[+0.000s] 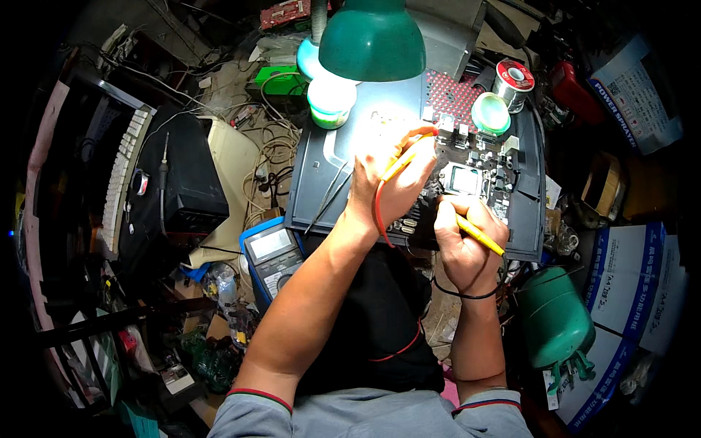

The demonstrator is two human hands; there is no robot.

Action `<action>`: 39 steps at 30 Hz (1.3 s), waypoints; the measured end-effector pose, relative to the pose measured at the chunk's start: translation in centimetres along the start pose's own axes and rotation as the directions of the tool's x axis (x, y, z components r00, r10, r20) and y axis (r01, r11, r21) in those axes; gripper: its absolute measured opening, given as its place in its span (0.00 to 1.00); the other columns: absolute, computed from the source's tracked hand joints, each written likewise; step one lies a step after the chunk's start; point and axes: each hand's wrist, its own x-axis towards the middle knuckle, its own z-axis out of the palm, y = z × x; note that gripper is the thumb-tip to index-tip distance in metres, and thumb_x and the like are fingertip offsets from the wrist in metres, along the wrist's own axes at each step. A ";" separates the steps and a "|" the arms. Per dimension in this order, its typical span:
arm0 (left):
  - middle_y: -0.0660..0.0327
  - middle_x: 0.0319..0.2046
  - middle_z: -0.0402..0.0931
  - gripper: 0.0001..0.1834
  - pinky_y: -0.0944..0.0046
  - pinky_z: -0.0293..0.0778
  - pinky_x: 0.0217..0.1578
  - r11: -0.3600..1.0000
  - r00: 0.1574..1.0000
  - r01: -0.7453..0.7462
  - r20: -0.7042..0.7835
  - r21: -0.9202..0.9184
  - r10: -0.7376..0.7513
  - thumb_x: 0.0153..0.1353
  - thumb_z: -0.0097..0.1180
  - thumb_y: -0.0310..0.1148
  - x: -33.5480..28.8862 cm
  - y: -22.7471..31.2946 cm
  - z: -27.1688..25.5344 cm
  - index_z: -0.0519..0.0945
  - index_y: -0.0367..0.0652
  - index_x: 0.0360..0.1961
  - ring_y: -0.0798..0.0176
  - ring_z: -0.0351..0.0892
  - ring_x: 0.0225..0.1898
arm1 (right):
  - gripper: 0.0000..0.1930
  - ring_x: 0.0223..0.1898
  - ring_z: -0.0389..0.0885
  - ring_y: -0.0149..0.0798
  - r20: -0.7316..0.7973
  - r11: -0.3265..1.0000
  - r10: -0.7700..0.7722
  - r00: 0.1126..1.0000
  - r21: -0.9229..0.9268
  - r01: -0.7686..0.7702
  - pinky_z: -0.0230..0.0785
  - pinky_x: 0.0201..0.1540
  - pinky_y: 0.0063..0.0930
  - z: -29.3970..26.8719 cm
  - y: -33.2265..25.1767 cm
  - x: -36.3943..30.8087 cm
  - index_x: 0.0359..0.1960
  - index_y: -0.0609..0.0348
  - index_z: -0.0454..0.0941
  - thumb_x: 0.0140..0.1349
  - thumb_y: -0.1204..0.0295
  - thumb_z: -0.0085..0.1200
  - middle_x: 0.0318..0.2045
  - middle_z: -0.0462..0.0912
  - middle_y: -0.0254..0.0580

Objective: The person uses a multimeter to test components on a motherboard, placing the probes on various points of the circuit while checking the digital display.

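My left hand (371,191) is closed around a yellow test probe (398,166) with a red lead, held over the left part of a circuit board (458,155) that looks like a computer motherboard. In my right hand (461,255) is a second yellow test probe (480,235), whose black lead loops by the wrist. That hand rests low on the board, just below a square silver processor socket (462,179). Both probe tips are hidden or too small to make out. A blue-cased multimeter (270,248) leans left of my knees.
A green lamp (372,40) glares over the dark panel (303,193) under the board. Round tubs (331,102) and a solder spool (515,75) stand around it. A black case (186,175) with a soldering iron (163,171) lies left; a green tank (556,317) and cartons (621,277) stand right.
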 end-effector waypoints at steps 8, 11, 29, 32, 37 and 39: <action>0.56 0.39 0.82 0.05 0.61 0.76 0.26 0.993 0.994 -0.022 -0.112 -0.115 0.009 0.50 0.60 0.22 -0.2 -0.7 1.2 0.78 0.38 0.29 0.56 0.82 0.27 | 0.04 0.24 0.81 0.47 0.005 0.997 0.070 0.998 0.036 -0.070 0.72 0.30 0.33 -0.1 -0.3 0.1 0.32 0.64 0.81 0.57 0.77 0.59 0.23 0.81 0.50; 0.56 0.38 0.82 0.04 0.62 0.76 0.27 0.995 0.996 -0.010 -0.091 -0.100 0.001 0.53 0.60 0.22 0.0 -0.5 1.0 0.80 0.37 0.31 0.58 0.82 0.27 | 0.04 0.24 0.81 0.47 -0.005 0.997 0.067 0.998 0.047 -0.066 0.72 0.30 0.33 -0.1 0.0 0.1 0.33 0.64 0.82 0.57 0.77 0.60 0.23 0.82 0.49; 0.53 0.38 0.82 0.04 0.61 0.76 0.28 0.973 0.990 0.120 -0.043 -0.199 -0.131 0.51 0.60 0.21 0.1 0.4 0.2 0.78 0.37 0.29 0.55 0.82 0.27 | 0.04 0.23 0.82 0.44 0.006 0.993 0.112 0.994 0.048 -0.112 0.72 0.29 0.32 -0.1 -0.1 0.1 0.33 0.65 0.82 0.58 0.77 0.60 0.24 0.82 0.50; 0.53 0.38 0.82 0.03 0.61 0.76 0.28 0.983 0.995 0.086 -0.038 -0.165 -0.094 0.52 0.60 0.21 0.1 0.2 0.4 0.78 0.36 0.29 0.54 0.82 0.28 | 0.03 0.23 0.82 0.44 -0.010 0.993 0.101 0.995 0.061 -0.100 0.72 0.29 0.32 0.0 0.1 0.2 0.33 0.65 0.82 0.58 0.77 0.59 0.24 0.82 0.50; 0.56 0.39 0.84 0.03 0.59 0.79 0.31 0.990 0.996 0.082 -0.008 -0.118 -0.083 0.54 0.59 0.23 -0.1 -0.2 0.3 0.81 0.38 0.31 0.53 0.82 0.28 | 0.03 0.24 0.81 0.46 0.002 0.991 0.125 0.992 0.042 -0.125 0.72 0.29 0.34 -0.3 -0.3 0.3 0.31 0.62 0.81 0.58 0.75 0.60 0.23 0.81 0.49; 0.56 0.41 0.84 0.04 0.60 0.78 0.30 0.953 0.976 0.219 0.045 -0.210 -0.214 0.55 0.59 0.23 0.1 0.6 0.0 0.82 0.38 0.33 0.54 0.83 0.28 | 0.03 0.24 0.81 0.48 -0.017 0.993 0.104 0.994 0.053 -0.103 0.72 0.28 0.35 -0.4 -0.2 0.4 0.31 0.61 0.81 0.58 0.75 0.60 0.23 0.81 0.48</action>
